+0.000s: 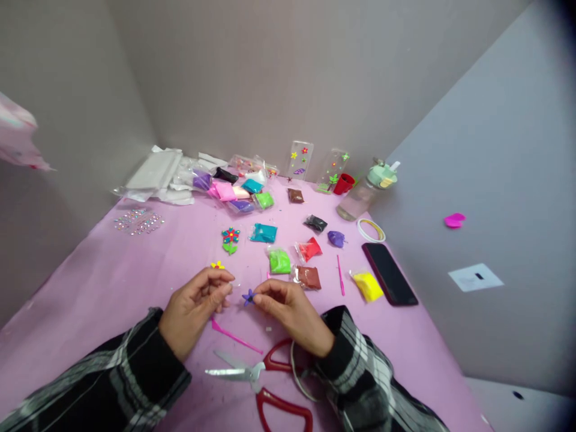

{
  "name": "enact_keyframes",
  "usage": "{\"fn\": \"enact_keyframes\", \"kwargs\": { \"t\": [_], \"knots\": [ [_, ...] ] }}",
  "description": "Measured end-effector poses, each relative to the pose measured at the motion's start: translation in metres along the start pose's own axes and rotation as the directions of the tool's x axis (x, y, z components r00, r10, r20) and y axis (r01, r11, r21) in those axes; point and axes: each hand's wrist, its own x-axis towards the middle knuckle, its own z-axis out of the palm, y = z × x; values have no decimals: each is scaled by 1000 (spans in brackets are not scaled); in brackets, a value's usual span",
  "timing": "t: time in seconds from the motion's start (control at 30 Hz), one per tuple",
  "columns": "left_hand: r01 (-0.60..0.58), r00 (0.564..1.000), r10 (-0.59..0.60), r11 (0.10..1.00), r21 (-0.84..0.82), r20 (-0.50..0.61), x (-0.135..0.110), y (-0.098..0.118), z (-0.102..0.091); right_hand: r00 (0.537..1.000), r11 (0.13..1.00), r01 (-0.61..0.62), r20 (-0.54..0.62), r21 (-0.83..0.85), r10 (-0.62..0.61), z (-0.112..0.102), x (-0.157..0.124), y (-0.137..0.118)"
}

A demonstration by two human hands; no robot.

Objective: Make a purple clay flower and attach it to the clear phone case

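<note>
Purple clay, soft by the look of it, is the weak point. The purple clay flower (248, 297) is pinched between the thumb and fingertips of the right hand (294, 315), held just above the table (112, 282). A firmer squeeze would likely flatten its thin pointed petals or smear them together.

The left hand (195, 306) is just beside the flower, not touching it. Its fingers are curled in with the tips drawn together, and whether they grip anything cannot be told.

A slip could drop the piece toward the scissors (270, 375), whose open steel blades lie near both wrists — a checked sleeve dragging over them might snag.

Textures differ sharply. The flower is matt and star-shaped. The pink tool (234, 338) below the hands is a slim, hard-looking stick with a wedge end, and the scissors have glossy red loop handles. Further off lie crinkly clear packets of clay — 1 green packet (279, 261) among them — on the smooth lilac tabletop.
</note>
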Motion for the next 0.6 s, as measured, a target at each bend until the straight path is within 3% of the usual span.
{"fn": "enact_keyframes", "kwargs": {
  "t": [0.1, 0.23, 0.43, 0.6],
  "knots": [
    [-30, 999, 31, 999, 21, -24, 1, 1, -4, 999, 961, 50, 24, -271, -45, -2, -1, 3],
    [-53, 998, 54, 998, 42, -20, 0, 2, -6, 993, 841, 119, 64, -528, -101, -3, -3, 5],
    [-51, 998, 52, 998, 35, -38, 0, 2, -5, 983, 726, 141, 9, -673, -183, -15, -6, 0],
    [-40, 999, 42, 996, 84, -23, -1, 2, -7, 987, 709, 140, 42, -692, -154, -28, -13, -11]
  ]
}}
